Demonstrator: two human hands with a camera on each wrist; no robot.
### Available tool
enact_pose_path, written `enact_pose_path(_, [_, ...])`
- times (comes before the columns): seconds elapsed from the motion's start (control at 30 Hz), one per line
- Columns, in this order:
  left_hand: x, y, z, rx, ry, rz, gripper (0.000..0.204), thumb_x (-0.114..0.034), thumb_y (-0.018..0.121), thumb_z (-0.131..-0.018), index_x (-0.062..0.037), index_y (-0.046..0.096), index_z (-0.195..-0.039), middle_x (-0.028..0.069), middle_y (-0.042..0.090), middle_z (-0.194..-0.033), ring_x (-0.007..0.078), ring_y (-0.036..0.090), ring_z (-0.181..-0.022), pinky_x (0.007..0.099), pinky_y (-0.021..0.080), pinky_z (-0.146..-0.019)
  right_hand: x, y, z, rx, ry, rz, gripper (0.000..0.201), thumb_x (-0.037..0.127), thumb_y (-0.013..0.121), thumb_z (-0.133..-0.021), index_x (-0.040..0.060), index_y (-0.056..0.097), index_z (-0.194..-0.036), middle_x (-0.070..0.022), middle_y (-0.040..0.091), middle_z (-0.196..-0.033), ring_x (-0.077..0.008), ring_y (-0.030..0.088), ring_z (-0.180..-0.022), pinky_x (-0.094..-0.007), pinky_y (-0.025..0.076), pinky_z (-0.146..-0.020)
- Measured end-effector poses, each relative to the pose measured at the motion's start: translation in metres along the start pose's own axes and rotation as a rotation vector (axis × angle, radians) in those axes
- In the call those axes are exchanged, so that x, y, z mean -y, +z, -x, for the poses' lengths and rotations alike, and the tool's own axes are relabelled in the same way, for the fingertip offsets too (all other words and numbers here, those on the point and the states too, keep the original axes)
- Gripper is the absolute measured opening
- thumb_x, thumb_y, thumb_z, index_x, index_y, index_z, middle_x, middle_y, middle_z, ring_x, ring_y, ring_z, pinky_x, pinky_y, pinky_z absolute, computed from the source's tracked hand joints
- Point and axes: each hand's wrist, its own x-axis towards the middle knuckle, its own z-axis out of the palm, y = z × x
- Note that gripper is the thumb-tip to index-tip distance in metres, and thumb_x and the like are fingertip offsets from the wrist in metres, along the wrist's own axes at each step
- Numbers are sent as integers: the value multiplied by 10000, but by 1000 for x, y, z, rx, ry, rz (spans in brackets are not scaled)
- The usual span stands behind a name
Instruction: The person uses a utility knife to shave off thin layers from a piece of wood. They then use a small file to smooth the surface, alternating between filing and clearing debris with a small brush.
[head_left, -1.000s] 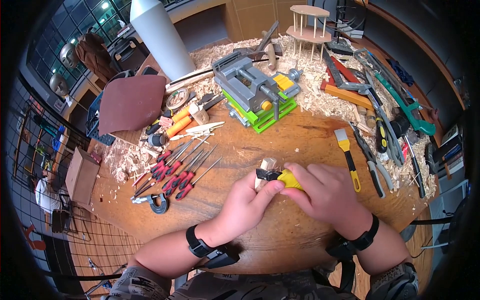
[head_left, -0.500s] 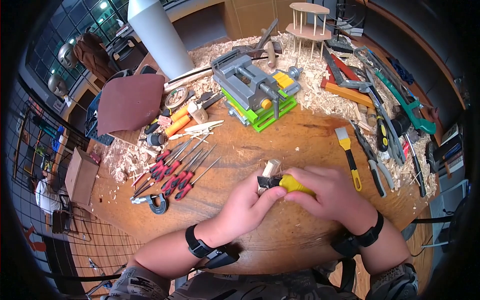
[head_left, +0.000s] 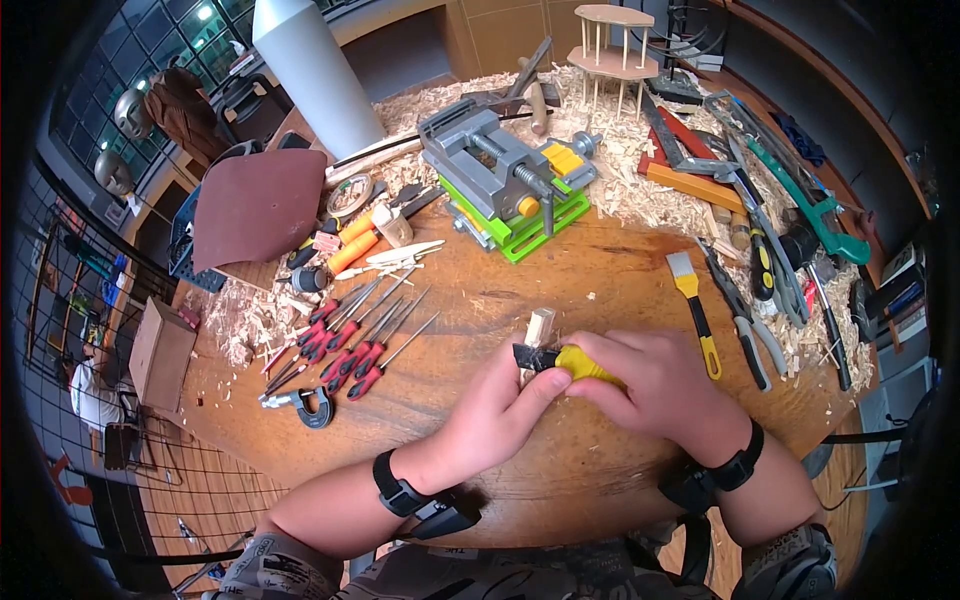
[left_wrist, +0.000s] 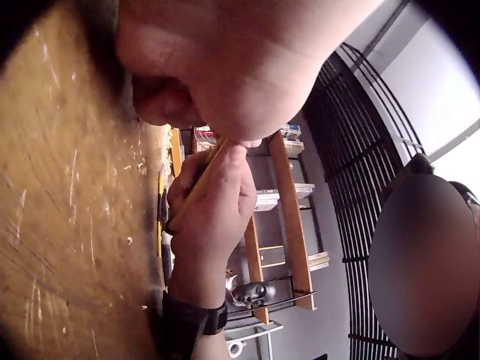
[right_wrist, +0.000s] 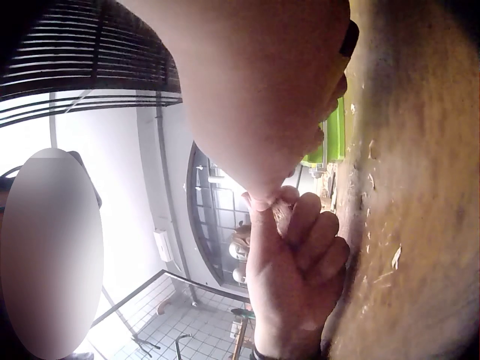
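Note:
In the head view my left hand (head_left: 492, 410) grips a small pale wood block (head_left: 541, 325), whose top end sticks up past the fingers. My right hand (head_left: 655, 385) is curled round the yellow handle of a cutter (head_left: 590, 366); the cutter's black front part (head_left: 535, 357) lies across the block. My left thumb touches the cutter near the handle's front end. The left wrist view shows the right hand (left_wrist: 214, 199) round a yellow edge of the handle. In the right wrist view the left hand (right_wrist: 296, 270) has its fingers curled, with its thumb against the right hand.
Red-handled files (head_left: 350, 345) and a micrometer (head_left: 312, 406) lie left. A grey vise on a green base (head_left: 520, 235) stands behind the hands. To the right are a yellow scraper (head_left: 700, 315), pliers (head_left: 745, 330) and several tools among shavings (head_left: 635, 185).
Since a second ago the right hand and cutter have shifted slightly, showing more of the handle and black front part. The left hand keeps its grip on the block. Over the last half second little differs.

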Motion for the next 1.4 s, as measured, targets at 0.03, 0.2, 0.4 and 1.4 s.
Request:
enact_pose_path(0.03, [-1,0,1,0,0,1,226,-192,606,-1020,-8,575,-1148,39,625,-910,96,559,-844,278,481,-767,0,2,1,-5,12,-30,385,356,732,-872,83,653,-1131,-90,691,-857,-291,690,-721,-383,533,-597])
enact_pose_path(0.2, [-4,3,2,-35,1,144,193,-170,593,-1027,-12,579,-1137,4,605,-913,72,540,-850,257,470,-767,8,-2,-2,-32,15,10,386,352,731,-873,73,656,-1129,-91,682,-838,-287,686,-707,-383,529,-595])
enact_pose_path(0.4, [-4,5,2,-52,-44,215,186,-174,575,-1040,-12,586,-1130,-10,602,-922,53,525,-860,236,461,-763,11,2,-1,-99,-26,143,396,335,736,-868,74,656,-1155,-53,597,-743,-240,638,-626,-364,498,-558])
enact_pose_path(1.4, [6,-4,3,110,-78,43,226,-191,547,-1052,-9,565,-1184,-10,602,-1013,75,526,-927,256,462,-829,-2,0,-1,6,2,-35,359,357,734,-867,125,671,-1135,-78,691,-830,-275,689,-712,-381,525,-590])
